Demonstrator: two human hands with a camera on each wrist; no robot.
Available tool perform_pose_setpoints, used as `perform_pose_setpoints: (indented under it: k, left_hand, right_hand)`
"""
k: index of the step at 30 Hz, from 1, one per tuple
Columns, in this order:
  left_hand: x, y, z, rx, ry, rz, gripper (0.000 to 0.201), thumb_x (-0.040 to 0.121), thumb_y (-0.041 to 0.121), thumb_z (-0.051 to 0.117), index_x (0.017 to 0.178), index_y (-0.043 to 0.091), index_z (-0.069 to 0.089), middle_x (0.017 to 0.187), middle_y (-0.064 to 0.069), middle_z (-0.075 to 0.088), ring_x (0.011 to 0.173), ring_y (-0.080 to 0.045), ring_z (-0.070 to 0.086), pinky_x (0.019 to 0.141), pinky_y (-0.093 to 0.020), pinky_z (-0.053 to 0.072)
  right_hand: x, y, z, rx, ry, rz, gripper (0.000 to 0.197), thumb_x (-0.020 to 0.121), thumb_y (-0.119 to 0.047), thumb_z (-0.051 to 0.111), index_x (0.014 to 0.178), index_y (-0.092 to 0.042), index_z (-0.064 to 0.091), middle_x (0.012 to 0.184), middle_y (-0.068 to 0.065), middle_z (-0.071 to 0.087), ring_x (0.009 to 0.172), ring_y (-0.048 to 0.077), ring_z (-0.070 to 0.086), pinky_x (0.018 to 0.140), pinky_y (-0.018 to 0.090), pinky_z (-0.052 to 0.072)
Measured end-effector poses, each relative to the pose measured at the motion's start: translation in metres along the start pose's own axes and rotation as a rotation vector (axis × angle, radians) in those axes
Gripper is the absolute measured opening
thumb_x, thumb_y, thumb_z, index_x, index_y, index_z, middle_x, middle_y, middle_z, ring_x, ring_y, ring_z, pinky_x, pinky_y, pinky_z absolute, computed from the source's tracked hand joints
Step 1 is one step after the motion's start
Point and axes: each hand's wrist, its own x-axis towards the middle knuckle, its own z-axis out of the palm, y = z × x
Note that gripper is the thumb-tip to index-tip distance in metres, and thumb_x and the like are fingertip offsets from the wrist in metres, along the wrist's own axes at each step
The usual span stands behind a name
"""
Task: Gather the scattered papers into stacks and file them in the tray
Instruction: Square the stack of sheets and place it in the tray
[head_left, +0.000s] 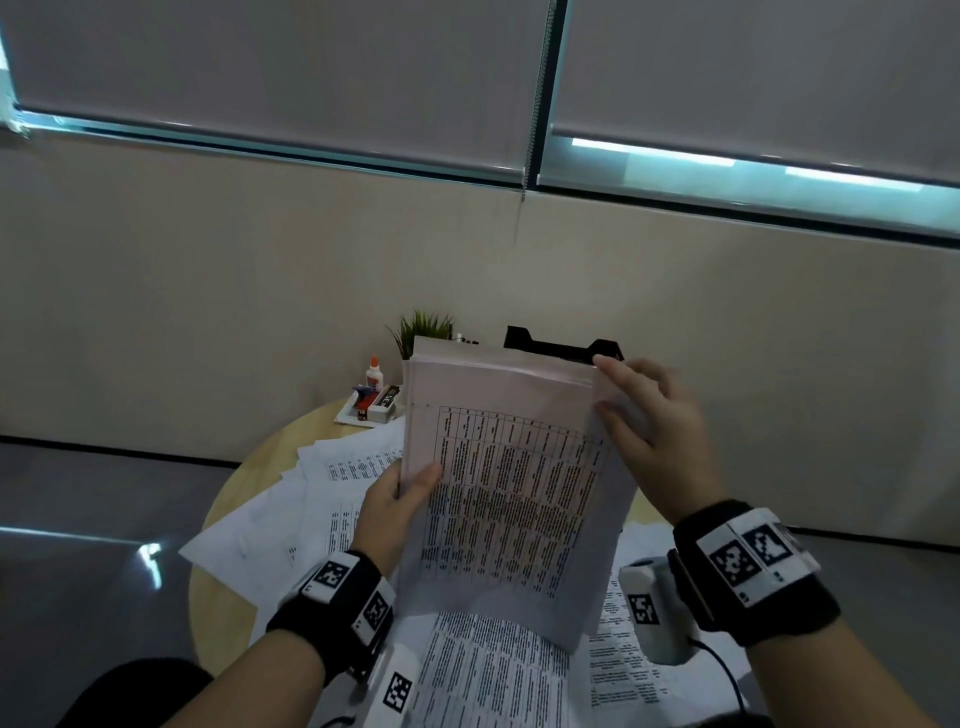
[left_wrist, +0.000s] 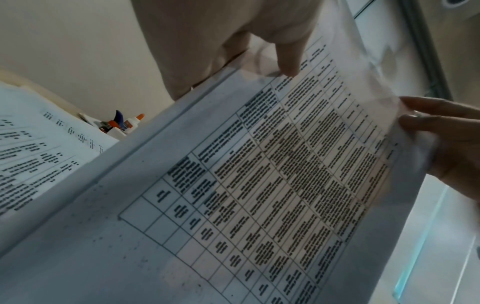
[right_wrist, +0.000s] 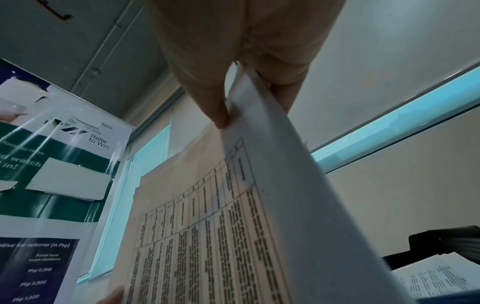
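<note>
Paper stack (head_left: 511, 488) stands raised, long axis pointing away; left hand (head_left: 397, 512) and right hand (head_left: 657, 431) pinch its side edges.

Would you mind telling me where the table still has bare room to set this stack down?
Bare wood shows only along the table's left rim, between the loose sheets and the supply tray. The middle and near side are papered over. The stack itself hides the far right by the black tray.

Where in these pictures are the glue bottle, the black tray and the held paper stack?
glue bottle (head_left: 374, 375): head view, white body.
black tray (head_left: 558, 347): head view, back rim.
paper stack (head_left: 514, 493): head view, printed table on the top sheet.
</note>
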Motion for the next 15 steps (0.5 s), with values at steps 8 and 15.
perform_pose_setpoints:
  k: [8, 15]
  left_hand:
    - [0.004, 0.007, 0.002, -0.043, -0.032, -0.001, 0.023, 0.090, 0.023, 0.057, 0.112, 0.019, 0.061, 0.102, 0.005, 0.070, 0.089, 0.001, 0.067, 0.064, -0.007, 0.049]
    - [0.005, 0.007, 0.003, -0.045, -0.021, -0.001, 0.020, 0.091, 0.024, 0.057, 0.108, 0.016, 0.065, 0.097, 0.004, 0.073, 0.085, 0.000, 0.069, 0.065, -0.009, 0.051]
  right_hand:
    - [0.009, -0.012, -0.008, -0.094, -0.109, -0.044, 0.036, 0.093, -0.008, 0.056, 0.125, -0.021, 0.063, 0.123, 0.000, 0.049, 0.094, 0.013, 0.053, 0.077, 0.014, 0.037]
    - [0.010, -0.016, -0.016, -0.048, -0.149, 0.042, 0.053, 0.088, -0.017, 0.066, 0.137, -0.023, 0.049, 0.125, 0.000, 0.053, 0.110, 0.017, 0.055, 0.090, 0.029, 0.044]
